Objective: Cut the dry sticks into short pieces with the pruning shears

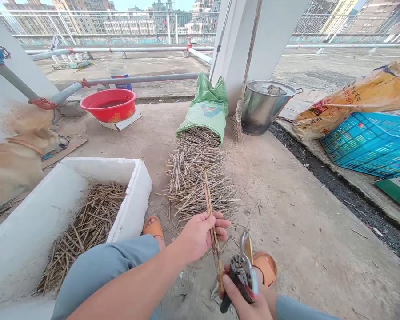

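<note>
My left hand (200, 235) is closed around a few long dry stalks (208, 195), thumb on top, the stalks pointing away from me. Held in my right hand (246, 304) is a pair of pruning shears (242, 266), its metal head tilted upward. The lower ends of the stalks reach my right thumb and fingers. Beyond my hands, a heap of cut stalks (200, 182) spreads over the concrete, running back into the mouth of a green woven sack (206, 111). At my left stands a white foam box (138, 195) with more cut stalk pieces (93, 213) inside.
A dog (16, 164) lies beyond the foam box. Farther back are a red basin (108, 104), a broom (239, 120) against a pillar, and a lidded metal pot (263, 109). On the right, a yellow sack (353, 98) rests by a blue crate (366, 142), past a dark gutter (340, 189).
</note>
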Motion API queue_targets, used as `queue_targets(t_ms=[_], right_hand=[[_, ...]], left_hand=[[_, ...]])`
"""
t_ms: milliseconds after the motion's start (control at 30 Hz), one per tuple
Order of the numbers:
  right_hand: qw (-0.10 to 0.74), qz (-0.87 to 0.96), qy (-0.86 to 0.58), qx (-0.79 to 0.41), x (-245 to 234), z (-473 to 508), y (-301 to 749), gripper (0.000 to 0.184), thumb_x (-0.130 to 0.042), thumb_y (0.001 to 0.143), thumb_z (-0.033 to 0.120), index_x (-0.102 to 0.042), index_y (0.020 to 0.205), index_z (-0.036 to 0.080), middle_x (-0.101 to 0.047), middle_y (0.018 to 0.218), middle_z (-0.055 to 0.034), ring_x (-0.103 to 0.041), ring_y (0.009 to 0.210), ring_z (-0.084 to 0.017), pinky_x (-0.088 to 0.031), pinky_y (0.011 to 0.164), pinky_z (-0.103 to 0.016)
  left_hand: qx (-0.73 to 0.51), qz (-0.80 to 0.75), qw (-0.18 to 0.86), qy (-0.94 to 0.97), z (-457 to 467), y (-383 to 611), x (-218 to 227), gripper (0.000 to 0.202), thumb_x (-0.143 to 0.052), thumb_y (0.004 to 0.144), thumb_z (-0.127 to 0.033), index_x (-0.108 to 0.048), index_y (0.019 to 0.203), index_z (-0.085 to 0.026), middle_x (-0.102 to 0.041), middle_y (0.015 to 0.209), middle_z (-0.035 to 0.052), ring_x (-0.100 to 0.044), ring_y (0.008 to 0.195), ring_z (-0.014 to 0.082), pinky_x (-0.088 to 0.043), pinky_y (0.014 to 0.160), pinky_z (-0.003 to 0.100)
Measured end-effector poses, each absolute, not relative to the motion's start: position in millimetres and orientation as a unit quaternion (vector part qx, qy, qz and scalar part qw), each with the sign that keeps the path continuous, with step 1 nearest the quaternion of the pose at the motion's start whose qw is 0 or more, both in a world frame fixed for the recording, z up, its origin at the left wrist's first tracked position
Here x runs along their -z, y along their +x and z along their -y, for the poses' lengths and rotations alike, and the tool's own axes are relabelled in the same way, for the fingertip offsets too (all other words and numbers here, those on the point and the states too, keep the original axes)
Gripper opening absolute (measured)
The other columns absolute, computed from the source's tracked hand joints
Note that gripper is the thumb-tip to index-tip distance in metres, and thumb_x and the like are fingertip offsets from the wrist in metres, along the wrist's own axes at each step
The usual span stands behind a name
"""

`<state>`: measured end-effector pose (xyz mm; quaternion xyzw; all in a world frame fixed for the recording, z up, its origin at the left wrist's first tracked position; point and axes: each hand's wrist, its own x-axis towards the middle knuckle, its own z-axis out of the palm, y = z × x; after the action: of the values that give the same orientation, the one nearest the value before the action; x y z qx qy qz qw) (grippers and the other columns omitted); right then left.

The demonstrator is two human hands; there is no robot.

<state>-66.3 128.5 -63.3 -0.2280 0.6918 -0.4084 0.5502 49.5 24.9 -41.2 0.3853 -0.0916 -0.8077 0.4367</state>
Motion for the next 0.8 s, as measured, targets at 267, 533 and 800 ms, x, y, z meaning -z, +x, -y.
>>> queue_targets(t_ms=[267,533,800], right_hand=[[0.478,-0.701,-0.453,0.275,46.6,-75.2,-120.2,0.04,-0.06,0.066,0.059,-0.055,0.059,0.02,-0.055,0.058,-0.0004,-0.053,0.064,-0.019,-0.04,0.054,-0.028],[0.443,-0.694,-0.535,0.187,16.9,-40.2,-135.1,0.038,-0.052,0.072,0.055,-0.038,0.057,0.023,-0.025,0.049,0.0084,-0.022,0.036,-0.007,-0.01,0.033,-0.022],[0.35,-0.684,-0.627,0.132,34.6,-35.3,-137.9,0.036,-0.04,0.079,0.05,-0.028,0.057,0.023,-0.027,0.047,0.0076,-0.025,0.046,-0.011,-0.02,0.046,-0.026]], left_hand=[[0.713,0.318,0.372,0.502,-30.7,45.1,49.0,0.015,-0.049,0.081,-0.027,-0.055,0.086,-0.014,-0.064,0.076,0.0054,-0.049,0.052,0.0105,-0.036,0.056,0.024],[0.54,0.509,0.344,0.576,-39.9,51.0,57.1,0.019,-0.049,0.07,-0.005,-0.053,0.064,-0.022,-0.047,0.064,0.0012,-0.041,0.063,0.0178,-0.03,0.077,0.029],[0.552,0.46,0.391,0.576,-39.1,50.7,50.1,0.025,-0.044,0.063,0.002,-0.051,0.064,-0.023,-0.036,0.063,-0.0003,-0.045,0.08,0.0232,-0.023,0.095,0.035]])
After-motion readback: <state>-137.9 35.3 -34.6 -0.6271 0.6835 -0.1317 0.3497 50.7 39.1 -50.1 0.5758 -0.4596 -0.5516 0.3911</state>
